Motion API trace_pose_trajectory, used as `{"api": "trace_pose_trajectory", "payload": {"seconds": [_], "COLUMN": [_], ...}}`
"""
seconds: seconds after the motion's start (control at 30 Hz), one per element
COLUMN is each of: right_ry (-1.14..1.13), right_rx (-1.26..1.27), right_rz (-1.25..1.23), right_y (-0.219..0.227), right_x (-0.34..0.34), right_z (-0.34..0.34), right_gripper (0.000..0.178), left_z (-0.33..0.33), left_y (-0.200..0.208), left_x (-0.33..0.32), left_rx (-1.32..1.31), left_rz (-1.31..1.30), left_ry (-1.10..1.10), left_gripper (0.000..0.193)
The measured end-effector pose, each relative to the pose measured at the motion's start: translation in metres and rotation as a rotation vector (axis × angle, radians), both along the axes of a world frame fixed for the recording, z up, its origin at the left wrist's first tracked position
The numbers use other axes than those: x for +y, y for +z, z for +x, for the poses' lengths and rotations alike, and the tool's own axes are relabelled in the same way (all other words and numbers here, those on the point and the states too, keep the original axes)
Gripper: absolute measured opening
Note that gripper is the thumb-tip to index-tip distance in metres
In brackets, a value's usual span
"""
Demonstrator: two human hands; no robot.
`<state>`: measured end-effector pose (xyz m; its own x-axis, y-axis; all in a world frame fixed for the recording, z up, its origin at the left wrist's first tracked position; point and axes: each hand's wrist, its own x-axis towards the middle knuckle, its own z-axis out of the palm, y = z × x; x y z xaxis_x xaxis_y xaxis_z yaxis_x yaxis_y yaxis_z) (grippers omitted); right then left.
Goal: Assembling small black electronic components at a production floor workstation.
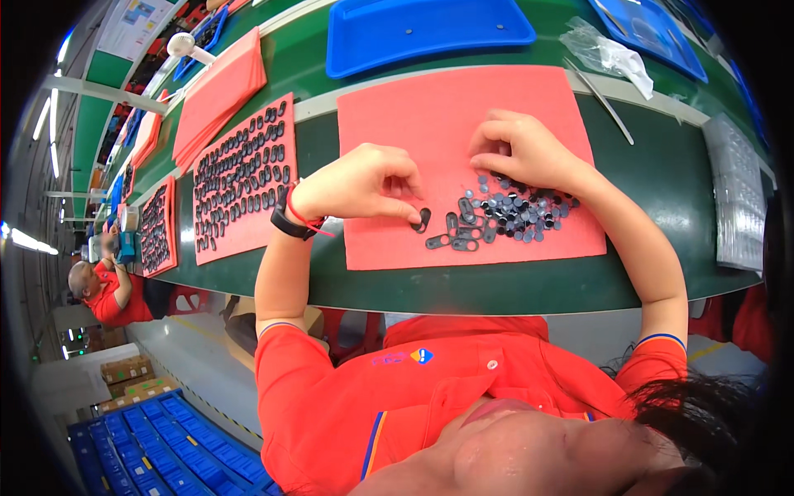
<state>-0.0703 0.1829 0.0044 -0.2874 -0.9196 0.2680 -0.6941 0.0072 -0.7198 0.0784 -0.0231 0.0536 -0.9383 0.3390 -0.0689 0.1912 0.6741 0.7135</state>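
My left hand (382,183) is closed in a pinch on a small black oval part (422,220) with a hole, over a pink foam mat (389,107). Several more black oval parts (468,223) lie loose just right of it. Beside them spreads a pile of small round discs (525,215), some grey and shiny, some dark. At the pile's far edge, my right hand (521,149) has its fingers curled together. Whatever those fingers hold, if anything, is hidden. A dark band and a red cord circle my left wrist.
Left of the mat, a pink sheet (248,124) carries rows of black parts. Stacked pink sheets (223,91) lie behind it. Blue trays (430,41) stand at the back. A metal strip (602,103), plastic bag (608,56) and clear trays (734,190) are right. Another person (107,289) sits far left.
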Motion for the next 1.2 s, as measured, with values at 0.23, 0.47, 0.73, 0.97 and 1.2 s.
{"api": "trace_pose_trajectory", "payload": {"seconds": [0.23,0.47,0.73,0.97,1.2], "right_ry": [-0.024,-0.048,-0.060,-0.104,-0.112], "right_rx": [-0.041,-0.199,-0.556,-0.751,-0.802], "right_rz": [0.041,0.078,0.079,0.020,-0.040], "right_y": [0.000,0.004,0.006,0.001,0.007], "right_x": [-0.003,-0.002,-0.004,-0.004,-0.004], "right_z": [-0.003,-0.004,-0.008,-0.014,-0.017], "right_gripper": [0.011,0.011,0.011,0.010,0.016], "left_z": [-0.004,-0.015,-0.034,-0.048,-0.085], "left_y": [-0.009,-0.008,0.001,0.011,-0.032], "left_x": [0.008,0.006,-0.011,-0.018,0.006], "left_rx": [-0.126,-0.124,-0.186,-0.004,0.250], "left_rz": [0.005,-0.029,-0.049,-0.106,0.184], "left_ry": [-0.063,-0.072,-0.050,-0.010,0.264], "left_gripper": [0.031,0.029,0.030,0.017,0.022]}}
